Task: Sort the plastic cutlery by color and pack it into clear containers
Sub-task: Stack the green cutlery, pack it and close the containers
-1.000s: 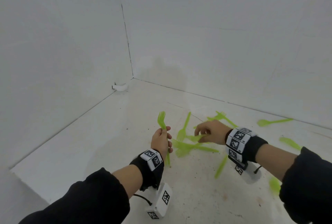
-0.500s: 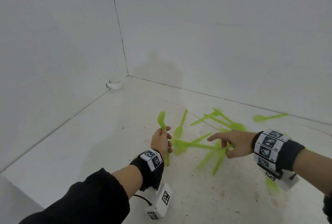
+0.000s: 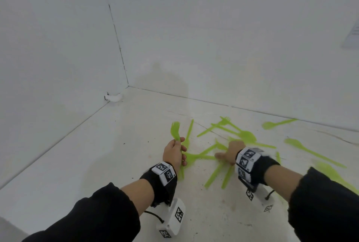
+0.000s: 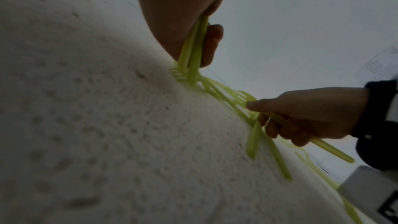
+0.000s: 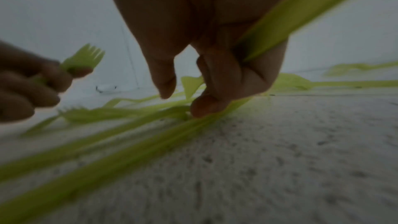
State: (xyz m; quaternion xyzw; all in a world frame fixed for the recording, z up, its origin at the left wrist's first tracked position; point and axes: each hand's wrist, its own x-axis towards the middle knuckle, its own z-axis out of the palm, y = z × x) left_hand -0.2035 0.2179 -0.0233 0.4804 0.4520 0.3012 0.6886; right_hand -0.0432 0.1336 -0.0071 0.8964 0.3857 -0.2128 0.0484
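Note:
Green plastic forks and spoons lie in a loose pile on the white floor. My left hand grips a small bundle of green forks upright, tines up, with the handles' lower ends touching the floor. My right hand is down in the pile just right of it, blurred by motion. Its fingers curl round a green handle that sticks out behind the palm, and the fingertips touch the pieces on the floor. No clear container is in view.
More green pieces lie to the right: a spoon behind my right hand, another by the back wall, and one at far right. White walls meet in a corner at the back left.
My right hand has moved left and down into the pile, and its fingers have gone from outstretched to curled round a green handle. My left hand has kept still with its forks.

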